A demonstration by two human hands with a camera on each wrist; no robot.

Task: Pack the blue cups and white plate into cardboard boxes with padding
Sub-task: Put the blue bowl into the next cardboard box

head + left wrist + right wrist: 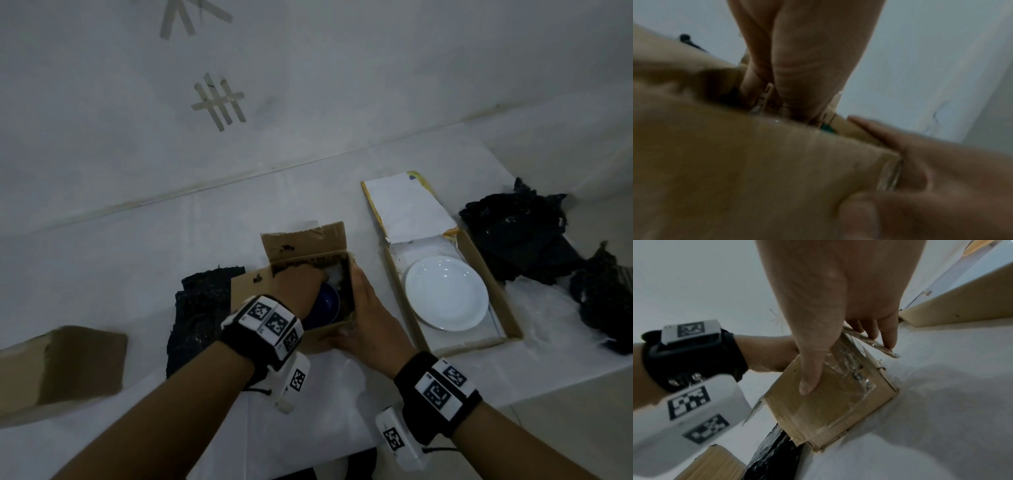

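Observation:
A small open cardboard box (305, 243) stands mid-table with a blue cup (325, 306) inside it. My left hand (301, 284) reaches down into the box beside the cup, its fingertips at a pale crumpled padding piece (334, 274). In the blurred left wrist view the left hand (797, 65) seems to pinch that piece between thumb and fingers. My right hand (363, 308) grips the box's right front corner, with its thumb (809, 378) on the front wall of the box (828, 410). The white plate (447, 293) lies in a flat open box (495, 291) to the right.
Black crumpled padding (202, 308) lies left of the small box and more black padding (520, 240) lies at the far right. Another cardboard box (68, 370) sits at the left near the table's front edge. A wall runs behind the table.

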